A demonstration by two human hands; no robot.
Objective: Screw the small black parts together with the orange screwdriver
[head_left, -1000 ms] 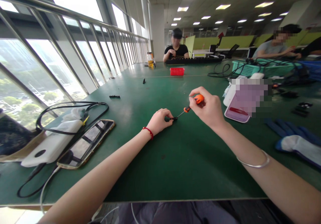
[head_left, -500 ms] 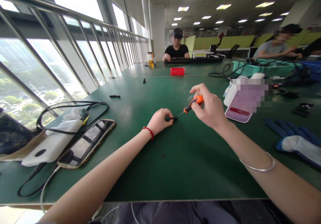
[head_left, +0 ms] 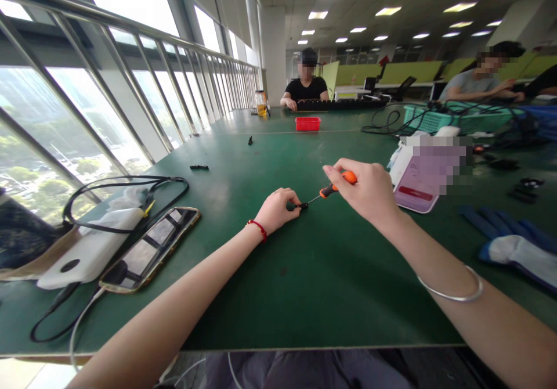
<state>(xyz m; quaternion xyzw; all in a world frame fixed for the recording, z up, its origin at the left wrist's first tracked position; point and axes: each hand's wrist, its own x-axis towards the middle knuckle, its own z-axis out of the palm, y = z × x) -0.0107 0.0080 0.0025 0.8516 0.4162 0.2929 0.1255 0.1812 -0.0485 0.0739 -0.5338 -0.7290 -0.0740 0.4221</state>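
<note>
Black piece (head_left: 304,205) in left hand (head_left: 278,211)

On my feed I log: screwdriver handle (head_left: 329,190) smooth, plastic-looking; its shaft (head_left: 314,200) bare metal. Black part (head_left: 304,205) reads as plastic, finish too small to judge. Tabletop (head_left: 348,302) smooth, faint gloss. Railing (head_left: 43,3) polished metal. Phone on the left (head_left: 150,248): screen glossy, reflective. Glove (head_left: 524,255) matt cloth.

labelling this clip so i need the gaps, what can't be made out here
- Head view: black part, partly hidden by the left hand.
- Head view: tip of the screwdriver, too small to tell against the black part.
- Head view: some fingers of the right hand, hidden behind the hand itself.
- Head view: blue-and-white glove, cut off by the right edge.
</note>
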